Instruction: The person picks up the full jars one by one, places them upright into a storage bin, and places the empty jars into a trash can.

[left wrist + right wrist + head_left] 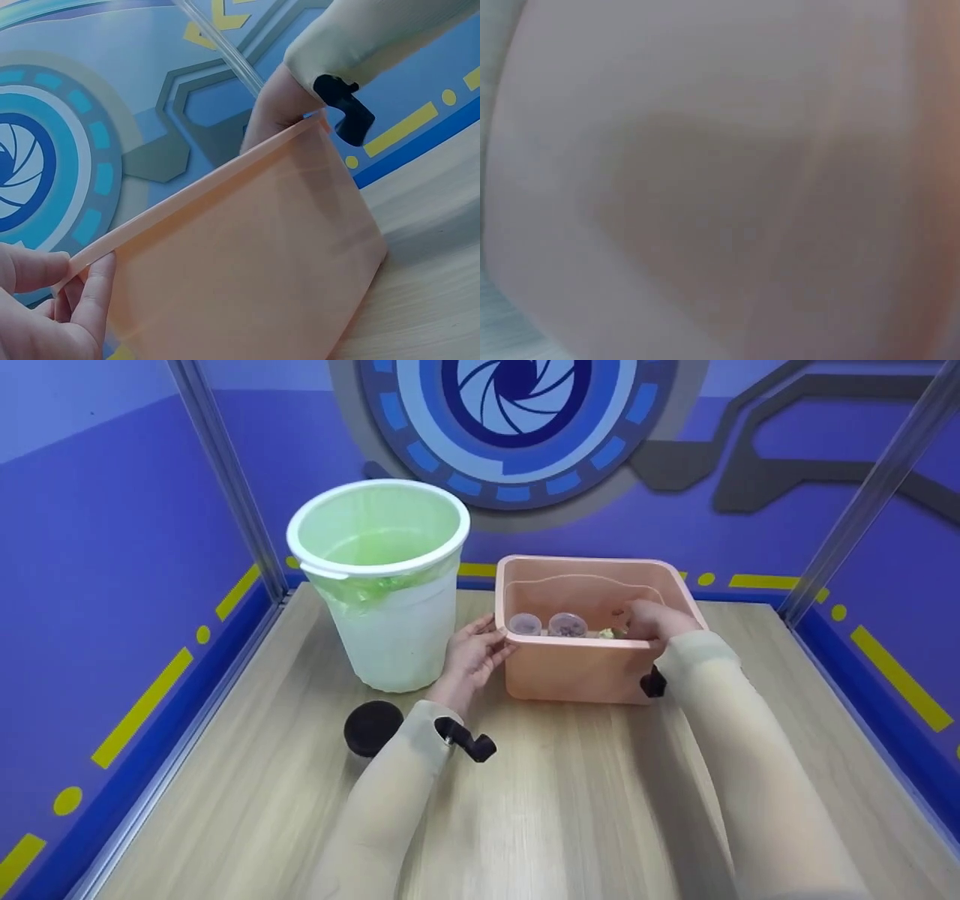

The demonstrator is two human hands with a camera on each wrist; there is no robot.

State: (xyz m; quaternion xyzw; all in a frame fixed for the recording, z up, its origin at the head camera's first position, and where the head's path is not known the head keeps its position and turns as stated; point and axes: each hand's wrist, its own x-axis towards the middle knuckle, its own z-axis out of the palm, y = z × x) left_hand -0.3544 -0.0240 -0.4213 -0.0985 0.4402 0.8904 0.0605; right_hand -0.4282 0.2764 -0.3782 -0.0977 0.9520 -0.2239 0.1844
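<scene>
A pink plastic bin (577, 671) stands on the table in the head view. My left hand (472, 656) pinches the rim at its near left corner; the left wrist view shows the thumb and fingers (96, 296) at that rim. My right hand (654, 621) reaches over the right side into the bin, its fingertips partly hidden. Close to those fingers lies a small yellowish piece (607, 634). Two round clear tubs, a left one (525, 624) and a right one (568, 625) with dark contents, sit inside. The right wrist view is too blurred to read.
Left of the bin stands a tall white waste bin (397, 637) lined with a green bag (375, 544). A round black-topped object (373, 727) sits beside my left forearm, partly covered by the sleeve. Blue panels (112, 547) enclose the wooden table (540, 810).
</scene>
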